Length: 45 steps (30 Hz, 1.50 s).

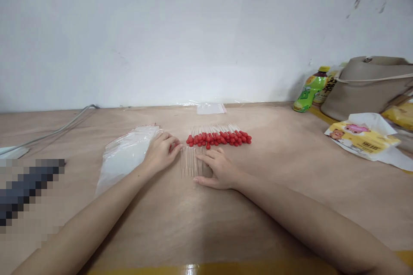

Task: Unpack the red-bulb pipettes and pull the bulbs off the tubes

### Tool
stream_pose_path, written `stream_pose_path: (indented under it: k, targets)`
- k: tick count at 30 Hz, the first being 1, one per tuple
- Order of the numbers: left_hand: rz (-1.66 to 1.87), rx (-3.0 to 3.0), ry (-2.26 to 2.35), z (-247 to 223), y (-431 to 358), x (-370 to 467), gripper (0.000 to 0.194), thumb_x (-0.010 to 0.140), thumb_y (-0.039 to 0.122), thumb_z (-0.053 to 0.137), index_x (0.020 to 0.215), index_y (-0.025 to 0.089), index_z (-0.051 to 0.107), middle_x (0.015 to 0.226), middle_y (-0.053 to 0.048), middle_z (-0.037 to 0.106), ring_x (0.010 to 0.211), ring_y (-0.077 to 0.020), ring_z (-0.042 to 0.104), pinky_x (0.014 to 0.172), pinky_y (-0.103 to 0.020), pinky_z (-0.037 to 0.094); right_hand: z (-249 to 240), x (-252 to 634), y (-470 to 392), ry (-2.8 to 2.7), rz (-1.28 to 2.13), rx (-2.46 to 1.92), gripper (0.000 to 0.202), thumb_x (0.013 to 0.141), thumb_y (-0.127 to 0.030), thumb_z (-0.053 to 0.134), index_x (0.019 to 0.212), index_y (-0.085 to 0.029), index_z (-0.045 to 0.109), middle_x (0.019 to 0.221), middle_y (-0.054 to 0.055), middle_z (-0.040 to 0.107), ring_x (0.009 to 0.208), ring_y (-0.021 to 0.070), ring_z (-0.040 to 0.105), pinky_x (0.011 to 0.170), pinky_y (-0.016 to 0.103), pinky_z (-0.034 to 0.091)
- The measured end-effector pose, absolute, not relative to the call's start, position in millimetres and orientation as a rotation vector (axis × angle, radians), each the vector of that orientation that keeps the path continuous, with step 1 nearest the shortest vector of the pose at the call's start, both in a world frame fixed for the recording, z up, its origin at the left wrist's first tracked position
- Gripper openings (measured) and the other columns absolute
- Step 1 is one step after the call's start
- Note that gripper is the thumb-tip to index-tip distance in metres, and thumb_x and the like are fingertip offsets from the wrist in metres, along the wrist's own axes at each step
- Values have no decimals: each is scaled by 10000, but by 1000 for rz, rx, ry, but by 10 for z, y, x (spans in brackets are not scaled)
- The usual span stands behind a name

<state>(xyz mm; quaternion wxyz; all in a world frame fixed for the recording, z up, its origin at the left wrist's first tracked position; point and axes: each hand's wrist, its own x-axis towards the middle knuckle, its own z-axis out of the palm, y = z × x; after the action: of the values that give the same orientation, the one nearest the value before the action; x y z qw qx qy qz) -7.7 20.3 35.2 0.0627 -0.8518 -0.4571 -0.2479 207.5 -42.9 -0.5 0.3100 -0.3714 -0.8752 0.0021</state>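
Observation:
Several clear, tapered glass tubes (191, 164) lie side by side in a row on the table. My left hand (162, 150) is at the upper left end of this row, fingers curled with thumb and index close together; anything between them is too small to make out. At the right end, my right hand (222, 169) rests beside and partly over the tubes, thumb and fingers spread apart. Just behind lies a row of droppers with red rubber bulbs (219, 138), bulbs towards me and thin, pale stems pointing to the wall. Clear zip bags (124, 152) lie partly under my left hand.
Against the wall lies a small zip bag (211, 108). To the right are a green drink bottle (309, 90), a beige bag (368, 86) and a yellow-and-white tissue pack (363, 137). A grey cable (64, 126) and a blurred dark object (29, 187) are at left.

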Motion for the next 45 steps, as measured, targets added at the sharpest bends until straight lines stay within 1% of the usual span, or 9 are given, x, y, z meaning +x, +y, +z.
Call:
stream_pose_path:
  k: [6,11,22,28,30,33,36,39,45]
  targets:
    - [-747,-2577,-1405,301,410,181,272,800,438,497,782,185,594,800,-50,562,824,-218,524,766,-340,398,48,2140,-500,-2330,54,-1026,654,717,-565,557,1205,-143,453,1026,113,559,889,215,489,790,362,332]
    - [-778,-2563,-1468,259,478,250,244,784,409,522,728,177,573,775,-52,570,805,-224,530,750,-349,402,43,2134,-486,-2341,69,-1033,667,703,-581,561,1199,-147,456,1062,119,557,922,231,473,809,382,333]
    - [-1218,-2391,-1560,239,166,43,205,835,362,462,808,177,547,844,-44,567,820,-182,521,771,-318,409,37,2146,-513,-2218,80,-1088,647,764,-504,538,1277,-151,364,1134,114,548,994,229,495,853,400,377]
    - [-1112,-2710,-1252,263,-229,-8,139,837,308,483,872,193,554,887,-42,577,876,-188,521,774,-324,425,-64,2338,-566,-1991,-141,-1090,645,787,-401,536,1333,-157,295,1305,156,379,1193,274,371,964,449,351]
    - [-1108,-2790,-1119,243,-287,20,121,835,290,499,872,191,557,892,-46,580,868,-185,523,794,-337,422,-66,2418,-578,-2005,-193,-1084,623,783,-421,542,1317,-179,333,1315,156,370,1191,287,376,950,470,361]
    - [-1093,-2904,-957,180,-295,48,100,836,259,509,885,186,558,882,-45,584,833,-168,529,803,-340,422,-51,2485,-574,-2088,-207,-1046,497,794,-421,542,1228,-192,460,1250,142,455,1141,273,426,920,459,378]
    - [-1062,-2941,-884,132,-278,43,87,827,232,527,895,188,560,873,-41,590,838,-162,532,806,-338,427,-37,2488,-550,-2164,-173,-996,292,820,-385,528,1038,-204,601,1129,105,558,1068,238,478,884,418,389]
    - [-1067,-2931,-869,139,-283,41,97,825,219,529,911,190,561,902,-47,599,881,-167,541,831,-349,433,-32,2472,-530,-2216,-151,-960,198,840,-349,516,881,-211,651,1002,67,619,1001,205,507,858,382,385]
    - [-935,-2932,-778,158,-307,162,400,819,288,550,1201,197,476,1255,-98,496,1198,-238,419,991,-431,365,-37,2456,-526,-2221,-170,-931,189,842,-340,518,853,-210,654,962,46,630,971,184,502,850,356,366]
